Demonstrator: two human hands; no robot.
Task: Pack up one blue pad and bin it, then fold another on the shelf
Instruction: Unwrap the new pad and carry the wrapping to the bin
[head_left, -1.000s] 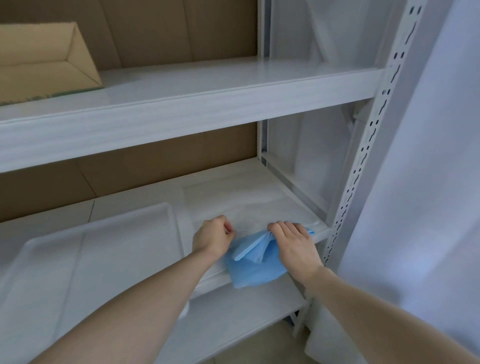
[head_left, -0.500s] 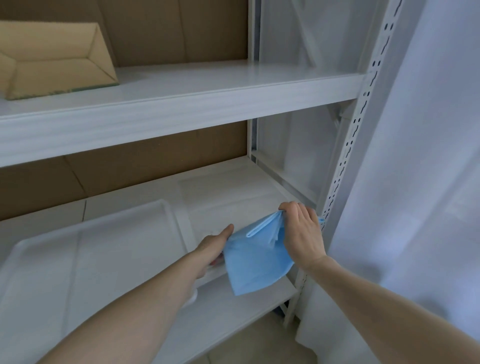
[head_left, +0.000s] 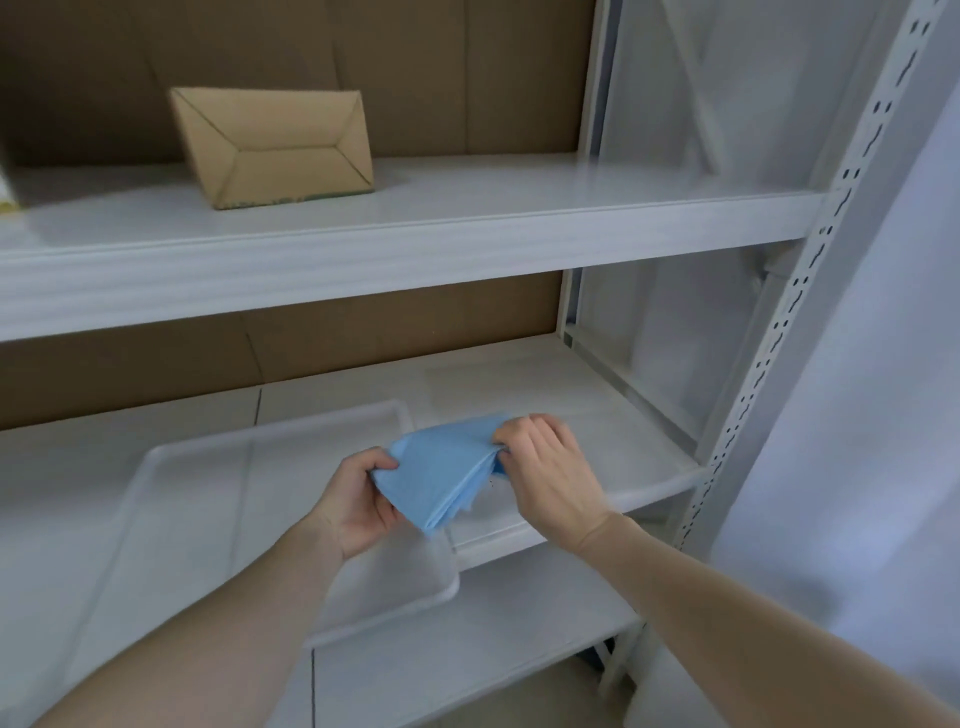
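The person is holding a folded blue pad in the air with both hands, above the front edge of the middle shelf. The left hand is gripping the pad's left corner, thumb on top and fingers curled under it. The right hand is pinching the pad's right end, where the folded layers are coming together, with its fingers closed on them. The pad is tilting down toward its lower corner, which is hanging over the right near corner of a clear plastic tray. The tray is lying on the left part of the middle shelf, and its near corner is reaching past the front edge. On the upper shelf, a cardboard box is resting on its side near the back, left of the middle.
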